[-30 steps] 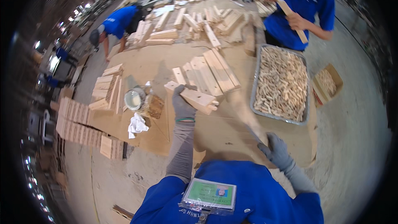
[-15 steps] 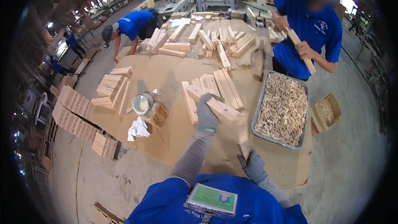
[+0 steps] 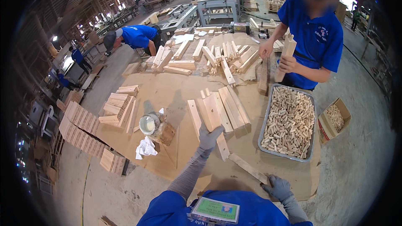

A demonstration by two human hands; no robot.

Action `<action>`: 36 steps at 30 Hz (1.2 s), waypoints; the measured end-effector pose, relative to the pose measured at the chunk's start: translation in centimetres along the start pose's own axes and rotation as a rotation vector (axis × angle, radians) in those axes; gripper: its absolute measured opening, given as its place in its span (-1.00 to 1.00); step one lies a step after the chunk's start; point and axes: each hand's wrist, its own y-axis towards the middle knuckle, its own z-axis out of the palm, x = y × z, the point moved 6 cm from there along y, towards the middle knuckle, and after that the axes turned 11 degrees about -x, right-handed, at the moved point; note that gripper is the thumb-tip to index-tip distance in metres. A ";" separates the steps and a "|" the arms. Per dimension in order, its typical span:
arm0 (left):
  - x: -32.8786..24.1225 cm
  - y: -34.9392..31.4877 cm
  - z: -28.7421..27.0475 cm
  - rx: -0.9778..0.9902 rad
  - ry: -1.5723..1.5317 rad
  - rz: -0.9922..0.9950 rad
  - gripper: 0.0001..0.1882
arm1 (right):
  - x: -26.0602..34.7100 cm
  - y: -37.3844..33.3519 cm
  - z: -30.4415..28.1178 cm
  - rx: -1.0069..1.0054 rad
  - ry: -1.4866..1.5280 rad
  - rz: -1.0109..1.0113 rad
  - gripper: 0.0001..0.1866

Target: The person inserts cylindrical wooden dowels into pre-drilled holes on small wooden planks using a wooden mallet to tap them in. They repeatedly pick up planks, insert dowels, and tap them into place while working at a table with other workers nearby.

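My left hand, in a grey glove, grips a flat wooden block at the near end of a row of similar blocks laid side by side on the cardboard-covered table. My right hand, also gloved, rests on the near end of a thin wooden strip lying flat close to my body. The two hands are apart.
A metal tray full of wooden dowels sits right of the blocks, a cardboard box of dowels beyond it. A glue tub and white rag lie left. A person in blue holds a wood piece; another bends at far left. Stacks of wood surround.
My left hand has kept hold of the block while reaching forward over the row. My right hand has drawn back toward my body onto the thin strip. The view tilted upward.
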 end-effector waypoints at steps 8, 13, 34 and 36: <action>4.9 3.3 -1.0 0.054 -0.100 -0.553 -0.47 | -1.0 0.3 2.2 -0.129 0.054 0.021 -0.34; 9.2 14.3 -1.7 0.111 -0.117 -0.572 -0.46 | -2.0 1.6 3.1 -0.119 0.116 0.020 -0.39; 11.4 24.6 -9.9 0.131 1.521 -0.174 -0.19 | -2.8 1.3 4.4 -0.278 0.114 -0.121 -0.40; 13.7 20.0 -12.9 0.092 1.579 -0.194 -0.18 | -1.6 1.4 2.8 -0.306 0.121 -0.113 -0.42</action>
